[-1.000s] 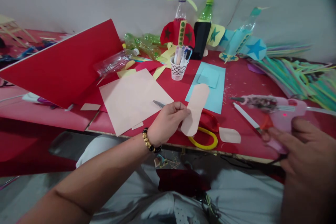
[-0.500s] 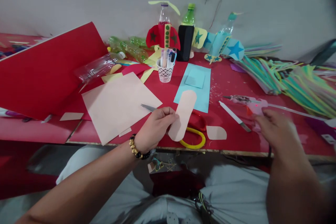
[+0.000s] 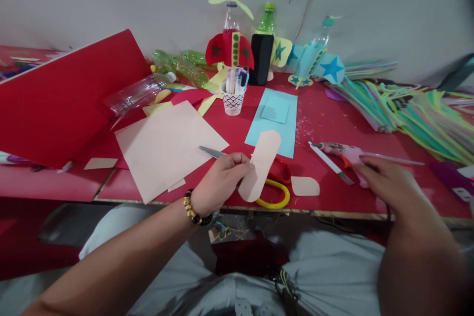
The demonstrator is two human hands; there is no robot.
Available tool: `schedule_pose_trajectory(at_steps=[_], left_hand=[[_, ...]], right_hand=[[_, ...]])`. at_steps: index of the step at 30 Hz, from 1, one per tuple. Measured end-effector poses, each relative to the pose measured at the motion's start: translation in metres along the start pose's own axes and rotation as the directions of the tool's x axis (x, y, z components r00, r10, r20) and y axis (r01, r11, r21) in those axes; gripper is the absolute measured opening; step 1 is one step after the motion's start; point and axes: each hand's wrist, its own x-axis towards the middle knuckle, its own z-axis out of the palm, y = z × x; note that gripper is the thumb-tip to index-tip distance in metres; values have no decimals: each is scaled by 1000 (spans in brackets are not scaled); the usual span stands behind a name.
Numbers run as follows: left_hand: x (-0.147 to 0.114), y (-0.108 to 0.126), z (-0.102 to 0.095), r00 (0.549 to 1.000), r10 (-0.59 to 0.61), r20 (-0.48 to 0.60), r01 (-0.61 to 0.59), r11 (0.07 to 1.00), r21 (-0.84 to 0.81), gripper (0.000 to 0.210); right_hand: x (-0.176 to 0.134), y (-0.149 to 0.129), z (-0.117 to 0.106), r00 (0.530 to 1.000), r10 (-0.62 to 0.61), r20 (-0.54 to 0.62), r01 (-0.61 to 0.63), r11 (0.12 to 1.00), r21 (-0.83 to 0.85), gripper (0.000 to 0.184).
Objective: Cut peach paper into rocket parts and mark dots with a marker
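Note:
Between thumb and fingers, my left hand [image 3: 228, 177] pinches a pale pink paper strip with rounded ends [image 3: 263, 158]. Under that hand and strip lie scissors with red and yellow handles [image 3: 276, 202]; their blade tips point left over a large pale sheet [image 3: 166, 145]. On the right, my right hand [image 3: 385, 182] is closed on a pink glue gun [image 3: 350, 154], a clear glue stick poking out of its back. Just left of the gun rests a white pen-like tool with a flat metal end [image 3: 329, 162]. A small pale paper piece [image 3: 305, 186] lies between my hands.
Light blue paper [image 3: 255, 126] lies ahead. Behind it stand a patterned cup of pens [image 3: 233, 103], a black phone [image 3: 261, 59] and decorated bottles, one with red wings [image 3: 215, 52]. A red board [image 3: 74, 94] leans at left; colourful strips [image 3: 403, 108] pile at right.
My right hand has shifted the glue gun slightly left and turned it, its nozzle now over the white tool's tip. The paper strip in my left hand has moved slightly right.

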Motion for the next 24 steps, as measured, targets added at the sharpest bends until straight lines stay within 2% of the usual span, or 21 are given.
schedule_pose_trajectory(at_steps=[2,4,5,6,7,9,11,13,18,24], left_hand=[[0,1,0,1000,-3,14,3,1000,17,21],[0,1,0,1000,-6,25,5,1000,26,22],[0,1,0,1000,-6,31,5,1000,29,22],[0,1,0,999,-3,35,2,999,32,22],[0,1,0,999,1,39,-2,999,36,22],[0,0,0,999,9,53,-11,999,48,22],[-1,-1,-1,998,15,62,-19,998,59,22],[-1,-2,-1,997,11,70,-15,998,59,19],[-2,0,0,996,-12,93,6,998,65,10],[-2,4,0,987,-34,158,23,997,75,14]], right_hand=[[-4,-7,-6,998,45,52,-42,997,-72,34],[-10,-19,-10,999,42,-15,-44,985,-167,41],[-14,-27,-10,998,-11,-61,-1,981,-194,43],[-18,-35,-8,989,-100,-108,77,977,-198,42],[-22,-44,-6,971,-216,-107,196,966,-171,40],[-30,-61,3,911,-413,13,413,909,-62,36],[-35,-74,13,861,-490,136,495,869,2,35],[-37,-82,20,852,-490,185,493,869,32,33],[-36,-90,24,851,-464,248,441,886,146,10],[-37,-88,26,871,-415,261,392,910,137,26]])
